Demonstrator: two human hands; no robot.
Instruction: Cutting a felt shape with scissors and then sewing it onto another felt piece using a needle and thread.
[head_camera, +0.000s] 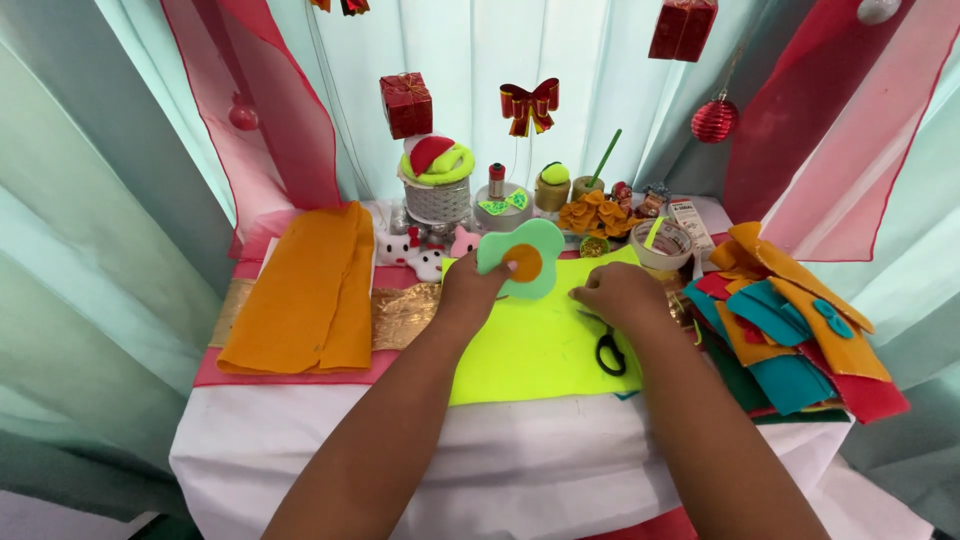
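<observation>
Right now the left hand (470, 290) is grasping a mint green felt flower (525, 255) with an orange felt disc (523, 262) at its middle, holding it upright just above the far edge of a neon yellow felt sheet (530, 350) spread on the surface (300, 440). A fingertip presses on the disc. The right hand (620, 295) rests knuckles-up on the sheet, curled, though I cannot tell whether it grips anything. Black-handled scissors (608, 352) lie on the sheet, touching that hand's underside. Folded orange felt (310, 290) sits well to the left, and a heap of teal, orange and red felt pieces (790, 330) to the right.

As a judgement, the disc looks held mainly by the fingertip, so easing that pressure could let it slide off centre or drop. The scissors lie so near the right wrist that a careless sweep could nudge them off, or snag the sheet and drag it
</observation>
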